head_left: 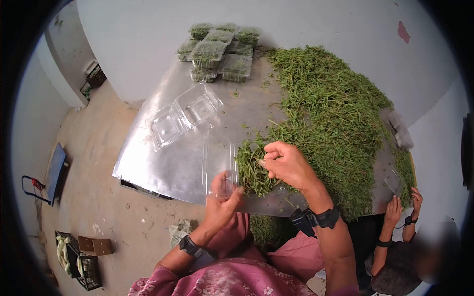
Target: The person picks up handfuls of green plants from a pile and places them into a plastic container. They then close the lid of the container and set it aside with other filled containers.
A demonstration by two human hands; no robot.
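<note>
My left hand [224,197] grips the near edge of a clear plastic clamshell box, thumb at the rim and fingers showing through its raised lid [215,155]. Leafy green stems [252,172] fill the other half, some sticking up over the side. Right above these greens is my right hand [289,165], its fingers curled and the thumb pressed toward them; what the pinch holds, if anything, I cannot tell. Farther off, a second clear clamshell box [185,113] lies opened flat on the metal table [163,170].
Several filled boxes [212,52] are stacked at the back. A large heap of greens [331,118] covers the table's right side. Another person's hands [402,209] work at the right edge, near more clear boxes [401,130]. Crates [86,264] and a blue trolley [57,170] stand on the floor.
</note>
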